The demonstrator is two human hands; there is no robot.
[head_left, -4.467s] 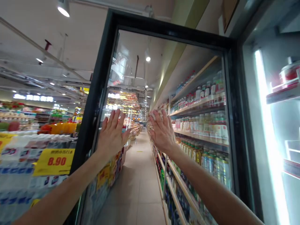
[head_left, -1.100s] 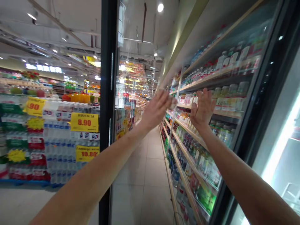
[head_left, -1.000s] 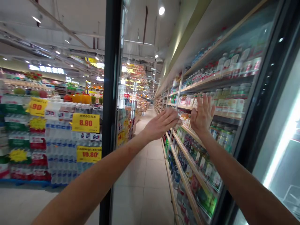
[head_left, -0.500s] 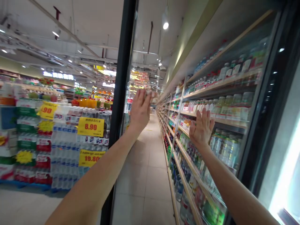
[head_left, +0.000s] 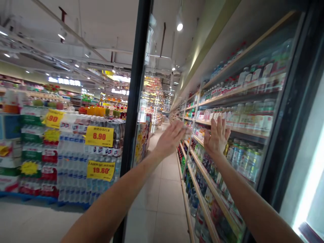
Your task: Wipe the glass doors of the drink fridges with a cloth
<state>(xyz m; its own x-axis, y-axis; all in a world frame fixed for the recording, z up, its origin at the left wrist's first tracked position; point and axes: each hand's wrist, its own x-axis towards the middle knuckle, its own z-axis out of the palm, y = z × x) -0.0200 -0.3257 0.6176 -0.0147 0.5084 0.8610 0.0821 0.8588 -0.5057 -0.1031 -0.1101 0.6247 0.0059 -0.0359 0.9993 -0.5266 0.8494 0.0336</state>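
A glass door (head_left: pixel 158 189) in a black frame (head_left: pixel 138 84) stands before me. My left hand (head_left: pixel 170 136) lies flat against or close to the pane, fingers stretched up and to the right, slightly blurred. Beside its fingertips is a small pale smear; whether that is a cloth or a reflection, I cannot make out. My right hand (head_left: pixel 216 138) is raised with spread fingers and palm toward the pane, near its right side. Nothing shows in it. Shelves of bottled drinks (head_left: pixel 249 114) appear in the glass behind the right hand.
On the left, stacked packs of bottled water (head_left: pixel 73 168) carry yellow price signs (head_left: pixel 99 136). They rest on a blue pallet (head_left: pixel 48 199). A tiled aisle (head_left: pixel 167 195) shows in the pane. At the right are the door's dark edge (head_left: pixel 286 111) and a bright light strip (head_left: pixel 307 195).
My left hand has moved right and down across the pane, closer to my right hand, and its fingers tilt further right. The right hand has hardly moved. The view has shifted slightly.
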